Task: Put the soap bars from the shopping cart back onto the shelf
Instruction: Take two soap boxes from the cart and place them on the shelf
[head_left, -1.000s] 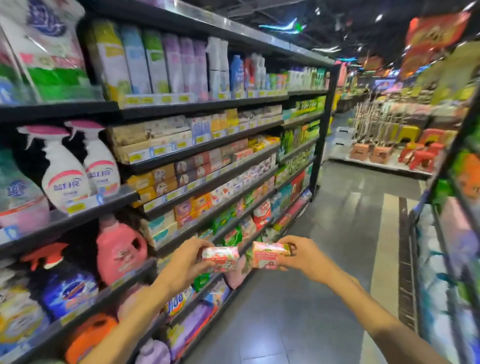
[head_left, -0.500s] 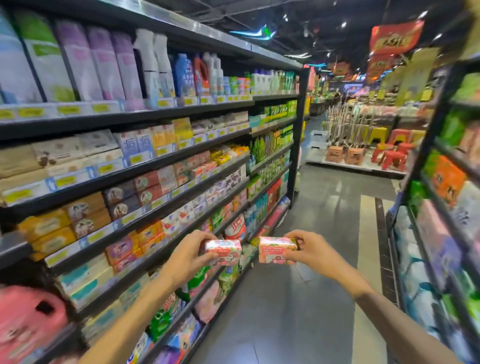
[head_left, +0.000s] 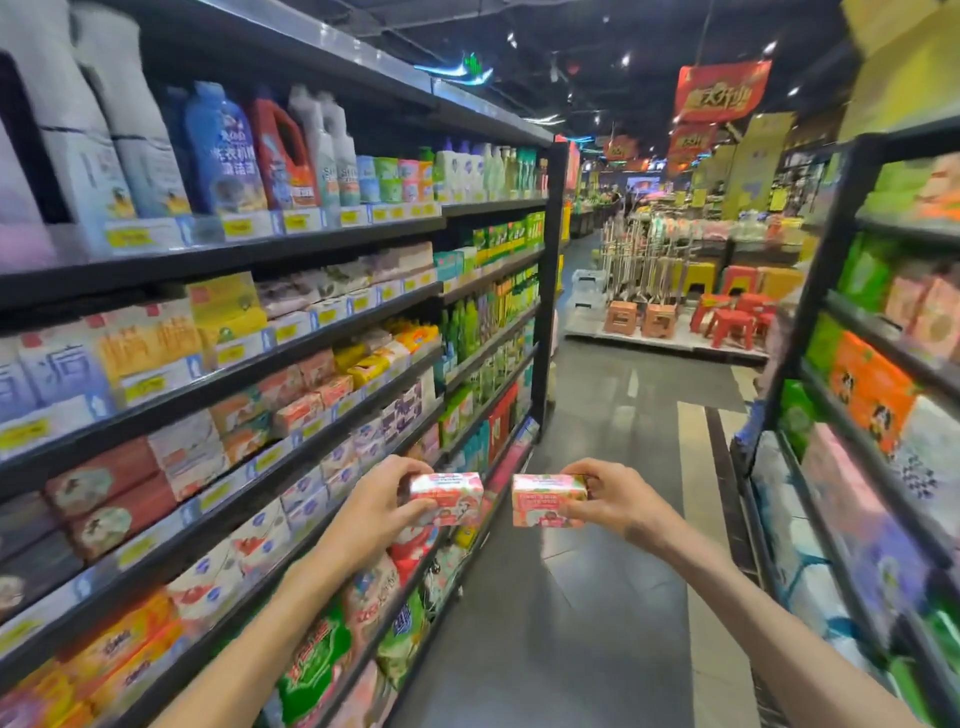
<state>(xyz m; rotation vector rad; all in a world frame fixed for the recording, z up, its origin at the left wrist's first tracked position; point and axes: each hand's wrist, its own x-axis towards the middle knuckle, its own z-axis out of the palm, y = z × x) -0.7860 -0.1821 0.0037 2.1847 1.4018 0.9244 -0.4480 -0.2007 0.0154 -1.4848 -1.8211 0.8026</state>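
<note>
My left hand (head_left: 371, 506) grips a pink boxed soap bar (head_left: 451, 494) by its left end. A second pink soap bar (head_left: 546, 500) is held in my right hand (head_left: 615, 501), fingers wrapped over its right end. Both boxes hover side by side in the aisle at waist height, a small gap between them. To my left runs the black shelf unit (head_left: 322, 338), its middle rows stocked with boxed soaps (head_left: 311, 400) in pink, orange and yellow. No shopping cart is in view.
A second black shelf (head_left: 852, 395) with packaged goods lines the right side. The grey tiled aisle floor (head_left: 587, 597) stretches ahead between them. Red and orange plastic stools (head_left: 727, 322) stand on a platform at the aisle's far end.
My view has advanced along the aisle: spray bottles and detergent jugs on the left slid out of sight, and soap rows came alongside. Both hands keep the bars in front.
</note>
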